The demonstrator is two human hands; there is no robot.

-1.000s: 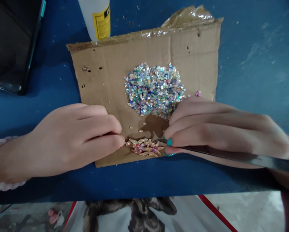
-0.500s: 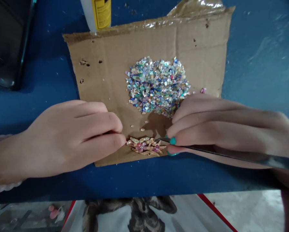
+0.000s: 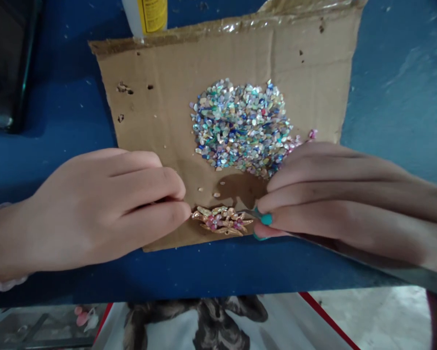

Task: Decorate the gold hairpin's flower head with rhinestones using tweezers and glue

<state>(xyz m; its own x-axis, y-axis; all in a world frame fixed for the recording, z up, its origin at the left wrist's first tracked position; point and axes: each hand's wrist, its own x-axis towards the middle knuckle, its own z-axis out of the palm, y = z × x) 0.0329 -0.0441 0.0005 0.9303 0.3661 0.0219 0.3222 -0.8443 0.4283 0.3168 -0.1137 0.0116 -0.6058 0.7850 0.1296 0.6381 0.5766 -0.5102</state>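
My left hand [image 3: 123,199] is closed, thumb and forefinger pinching the left end of a gold brooch-like ornament [image 3: 222,221] with leaves and pink flowers. The ornament is at the front edge of a cardboard sheet [image 3: 160,136]. My right hand [image 3: 335,194], its nails painted teal, is closed around metal tweezers [image 3: 353,253]. The tweezers' tip reaches the ornament's upper right part; whether a chip is between the points is too small to tell. Behind lies a heap of shiny multicoloured chips [image 3: 240,129]. A few loose chips [image 3: 216,194] rest between heap and ornament.
A bottle with a yellow label [image 3: 154,14] stands at the cardboard's back edge. At the far left lies a dark, flat, screen-like device [image 3: 7,58]. Several pink pieces [image 3: 312,134] are right of the heap. The blue table [image 3: 204,272] ends just in front of my hands.
The tweezers' rear end has swung toward me and my right hand has rolled slightly, with the tip still at the ornament. The view has shifted a little; my left hand keeps its pinch.
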